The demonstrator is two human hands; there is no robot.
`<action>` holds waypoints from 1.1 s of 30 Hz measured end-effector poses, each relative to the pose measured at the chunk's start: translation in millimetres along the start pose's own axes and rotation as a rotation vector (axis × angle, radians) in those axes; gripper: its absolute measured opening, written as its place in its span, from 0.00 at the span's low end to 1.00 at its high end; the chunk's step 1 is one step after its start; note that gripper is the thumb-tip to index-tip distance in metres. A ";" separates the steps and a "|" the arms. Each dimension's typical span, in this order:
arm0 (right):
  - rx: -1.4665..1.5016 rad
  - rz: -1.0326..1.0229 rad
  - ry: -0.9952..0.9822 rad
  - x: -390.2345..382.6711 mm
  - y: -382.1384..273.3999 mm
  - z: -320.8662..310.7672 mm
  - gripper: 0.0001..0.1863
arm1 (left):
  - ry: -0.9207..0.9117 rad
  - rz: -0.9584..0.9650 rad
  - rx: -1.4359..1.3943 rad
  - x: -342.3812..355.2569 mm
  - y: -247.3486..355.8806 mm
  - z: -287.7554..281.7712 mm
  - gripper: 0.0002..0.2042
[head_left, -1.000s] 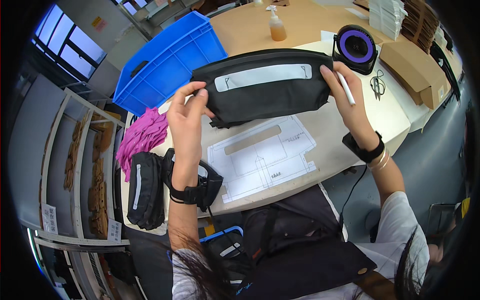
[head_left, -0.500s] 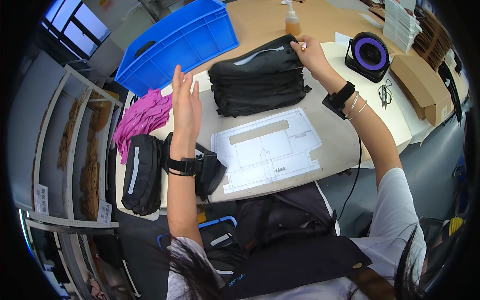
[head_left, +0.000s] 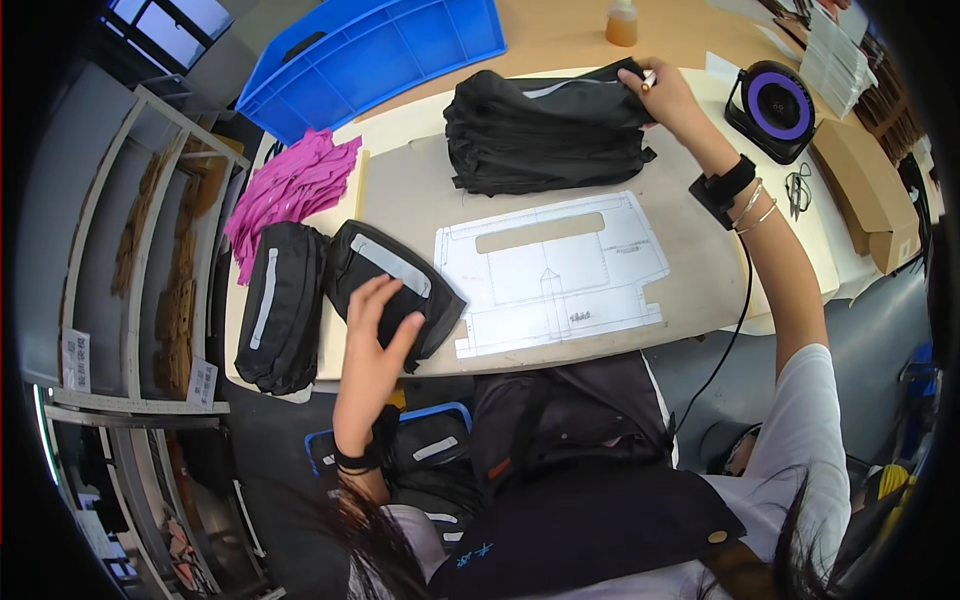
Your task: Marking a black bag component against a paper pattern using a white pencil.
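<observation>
My left hand (head_left: 376,350) hangs over a flattish black pouch (head_left: 356,270) with a pale strip, fingers curved and apart, at the table's near left; I cannot tell if they touch it. A second black pouch (head_left: 295,310) with a pale strip lies left of it. My right hand (head_left: 662,98) grips the upper right end of a stack of black fabric pieces (head_left: 535,140) at the back middle, and also holds a white pen (head_left: 648,78). A white paper pattern (head_left: 548,262) with a cut-out slot lies between my hands.
Pink fabric strips (head_left: 285,190), a blue crate (head_left: 380,65), an amber-liquid bottle (head_left: 621,25), a purple-ringed fan (head_left: 775,105), scissors (head_left: 798,190) and a cardboard box (head_left: 865,200) surround the worktable (head_left: 715,300). Shelving (head_left: 140,260) stands left. Below the table is a blue-rimmed container (head_left: 440,410) with black pouches.
The black pouch lifted earlier has gone down onto the back stack, still in my right hand. My left hand let go of it and moved down over the near-left pouch.
</observation>
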State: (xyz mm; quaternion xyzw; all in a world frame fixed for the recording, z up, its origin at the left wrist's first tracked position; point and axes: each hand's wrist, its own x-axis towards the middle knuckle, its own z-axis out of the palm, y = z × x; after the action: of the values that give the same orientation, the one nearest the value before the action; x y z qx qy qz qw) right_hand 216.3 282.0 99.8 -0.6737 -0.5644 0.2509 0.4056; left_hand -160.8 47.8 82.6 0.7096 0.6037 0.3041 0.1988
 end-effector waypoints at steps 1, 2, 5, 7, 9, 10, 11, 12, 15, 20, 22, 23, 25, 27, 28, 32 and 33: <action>-0.004 -0.001 -0.006 1.7 0.7 -4.1 0.21 | -0.018 -0.012 0.032 -9.8 3.4 2.8 0.23; -0.145 -0.240 0.175 5.6 5.9 -9.2 0.22 | -0.056 -0.028 0.068 -17.1 6.8 4.2 0.28; -0.232 -0.699 0.293 5.9 -12.1 -8.2 0.27 | -0.086 -0.001 0.163 -29.7 8.4 7.4 0.33; -0.168 -0.907 0.228 -6.2 -28.5 9.8 0.30 | -0.129 -0.012 0.146 -34.2 2.4 11.8 0.33; -0.426 -1.005 -0.125 -36.4 -38.8 33.6 0.36 | -0.048 0.000 0.202 -36.2 -2.5 17.9 0.28; -0.486 -0.888 -0.267 -49.2 -32.8 39.3 0.38 | -0.004 -0.013 0.165 -32.5 -5.9 22.2 0.27; -0.583 -0.868 -0.382 -49.3 -22.0 46.3 0.40 | 0.040 -0.027 0.128 -29.3 -8.9 26.3 0.25; -0.633 -0.903 -0.352 -49.1 -18.1 48.9 0.41 | 0.083 -0.056 0.112 -25.4 -5.1 28.1 0.23; -0.614 -1.016 -0.149 -45.6 -17.7 47.7 0.34 | 0.127 -0.047 0.132 -20.9 -2.8 34.8 0.17; -0.088 -0.977 -0.380 -86.0 -84.1 -11.0 0.23 | 0.245 -0.061 0.023 -27.4 -10.7 28.6 0.07; 0.106 -0.766 -0.594 -97.3 -73.1 -12.6 0.23 | 0.368 -0.067 -0.231 -26.1 -10.9 29.9 0.06; 0.272 -0.652 -0.541 -105.6 -55.7 2.5 0.20 | 0.415 -0.098 -0.391 -31.1 0.8 29.0 0.07; 0.396 -0.490 -0.550 -129.4 -44.1 9.2 0.19 | 0.501 -0.115 -0.453 -40.8 16.0 28.5 0.08; 0.387 -0.430 -0.651 -153.6 -30.2 21.4 0.21 | 0.486 -0.066 -0.479 -52.7 24.9 32.7 0.08; 0.384 -0.424 -0.647 -164.4 -30.3 26.1 0.21 | 0.433 -0.033 -0.536 -60.2 33.8 35.5 0.08; 0.519 0.058 -0.868 -201.6 -52.9 36.6 0.26 | -0.074 0.188 -0.980 -69.5 64.1 46.9 0.10; 0.475 0.109 -0.876 -204.5 -57.0 35.3 0.27 | -0.243 0.241 -1.112 -64.2 62.1 55.4 0.15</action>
State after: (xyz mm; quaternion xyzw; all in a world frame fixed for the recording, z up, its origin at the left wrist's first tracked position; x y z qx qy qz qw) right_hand 107.9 96.1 103.3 -0.4227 -0.5730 0.6526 0.2591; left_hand -83.4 -22.2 69.8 0.5921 0.2410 0.5123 0.5735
